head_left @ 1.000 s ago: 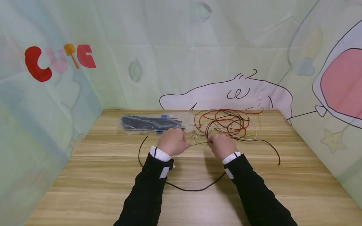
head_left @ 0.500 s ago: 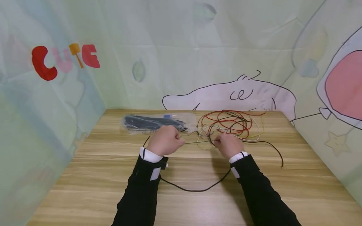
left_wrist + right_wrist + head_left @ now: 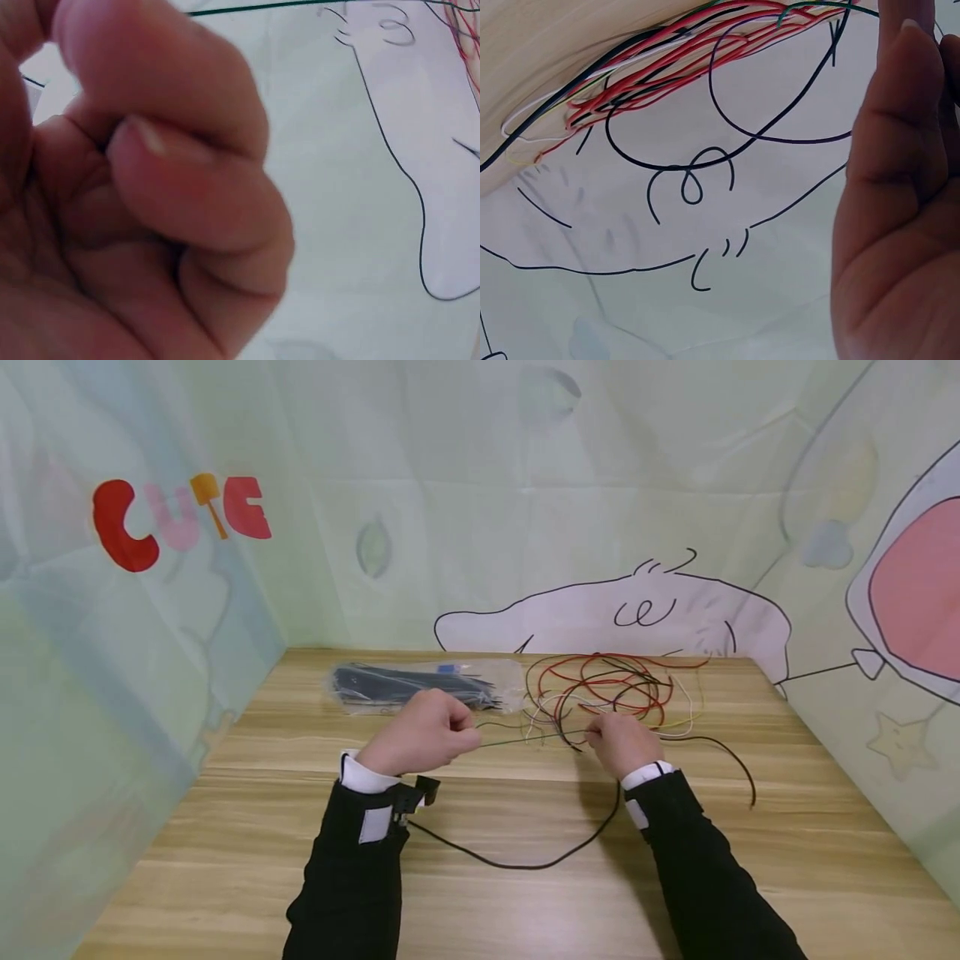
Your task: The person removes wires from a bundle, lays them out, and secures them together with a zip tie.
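A thin green wire [image 3: 517, 741] stretches nearly straight between my two hands, above the table. My left hand [image 3: 423, 733] pinches one end of that stretch; in the left wrist view its fingers [image 3: 202, 195] are curled, and the wire runs along the top edge. On the other side, my right hand [image 3: 624, 745] pinches the wire in front of a tangled pile of red, black, white and yellow wires [image 3: 597, 654]. In the right wrist view a dark purple loop [image 3: 711, 75] and a black loop [image 3: 697, 166] hang near the fingers.
A clear plastic bag [image 3: 506, 677] of long thin black strips [image 3: 405, 685] lies at the back left of the wooden table [image 3: 480, 914]. A thick black wire [image 3: 517, 867] curves across the middle. Another black wire [image 3: 738, 762] bends out at right. Printed cloth walls enclose the table.
My hands have moved apart, the left toward the left and the right toward the right. The length of green wire showing between them has grown.
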The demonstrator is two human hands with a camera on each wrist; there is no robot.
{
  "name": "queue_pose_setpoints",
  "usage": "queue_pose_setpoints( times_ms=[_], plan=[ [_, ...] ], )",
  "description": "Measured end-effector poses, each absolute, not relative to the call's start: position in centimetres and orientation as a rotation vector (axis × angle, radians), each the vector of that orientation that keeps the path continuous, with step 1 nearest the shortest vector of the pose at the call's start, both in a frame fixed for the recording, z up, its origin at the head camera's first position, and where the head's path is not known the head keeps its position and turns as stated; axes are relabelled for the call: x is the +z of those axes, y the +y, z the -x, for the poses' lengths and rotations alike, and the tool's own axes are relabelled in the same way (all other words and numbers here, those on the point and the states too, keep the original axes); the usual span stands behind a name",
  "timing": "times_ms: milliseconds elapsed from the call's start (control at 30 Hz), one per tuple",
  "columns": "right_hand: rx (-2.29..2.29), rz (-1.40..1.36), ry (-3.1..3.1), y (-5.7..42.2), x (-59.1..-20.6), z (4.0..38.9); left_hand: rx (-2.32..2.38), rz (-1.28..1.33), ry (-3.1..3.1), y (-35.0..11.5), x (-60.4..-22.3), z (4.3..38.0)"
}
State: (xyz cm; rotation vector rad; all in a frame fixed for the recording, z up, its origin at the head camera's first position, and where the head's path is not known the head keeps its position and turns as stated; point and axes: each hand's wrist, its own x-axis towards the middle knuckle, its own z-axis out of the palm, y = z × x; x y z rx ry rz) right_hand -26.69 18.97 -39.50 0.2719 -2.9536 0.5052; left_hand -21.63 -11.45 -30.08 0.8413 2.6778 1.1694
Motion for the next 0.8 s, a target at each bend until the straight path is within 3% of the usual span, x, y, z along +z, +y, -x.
queue_pose_setpoints(
  times_ms=[400,800],
  plan=[
    [0.499,-0.188,-2.953,19.7,-38.9,26.5,1.424,-0.736,2.682,-12.9,-29.6,21.1],
    [0.557,-0.171,-2.818,20.4,-36.5,25.3,1.257,-0.104,3.409,-13.1,-30.6,21.8]
  ],
)
